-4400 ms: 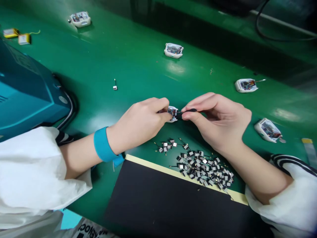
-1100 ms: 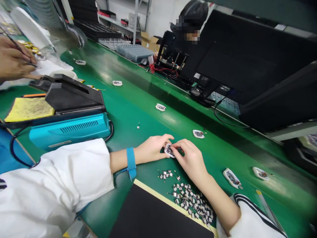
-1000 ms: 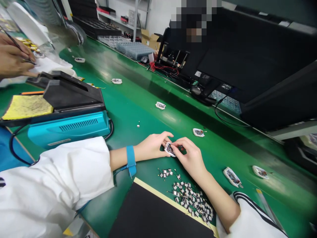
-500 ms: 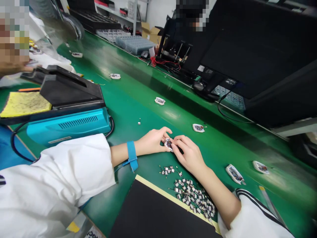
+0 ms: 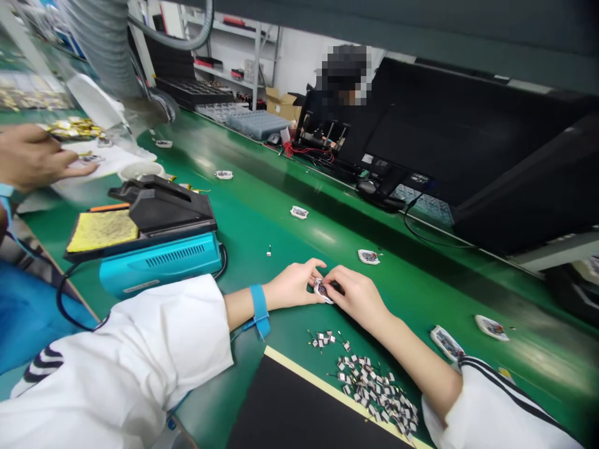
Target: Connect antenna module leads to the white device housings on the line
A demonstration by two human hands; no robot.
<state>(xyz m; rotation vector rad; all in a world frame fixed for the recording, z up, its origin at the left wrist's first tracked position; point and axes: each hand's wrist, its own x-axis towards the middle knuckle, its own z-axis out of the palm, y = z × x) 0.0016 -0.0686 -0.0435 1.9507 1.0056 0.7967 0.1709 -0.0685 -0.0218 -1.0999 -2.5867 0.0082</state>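
At the near edge of the green bench (image 5: pixel 253 215) lies a black mat (image 5: pixel 290 405) with a pale yellow border. A pile of small square parts with short leads (image 5: pixel 377 390) sits along this border, partly overlapping it. A smaller group of the same parts (image 5: pixel 322 339) lies just beyond, to the left.

Next, the left hand (image 5: pixel 294 285), wearing a blue wrist strap (image 5: pixel 260 310), grips a white casing (image 5: pixel 322 290) with exposed electronics, thumb and fingers partly spread around its left side. The right hand (image 5: pixel 360 296) is curled, fingertips drawn together at the casing; whether they pinch a part cannot be told.

To the right are two similar casings, one (image 5: pixel 447 343) just beside the right sleeve. To the left stands a teal unit (image 5: pixel 159 265) beneath a black holder with a yellow sponge (image 5: pixel 103 231).

Farther out, four casings form a spaced diagonal row, the nearest (image 5: pixel 369 256) beyond the right hand. A co-worker's hand (image 5: pixel 32 159) is at far left; a black monitor (image 5: pixel 468 149) stands at far right.
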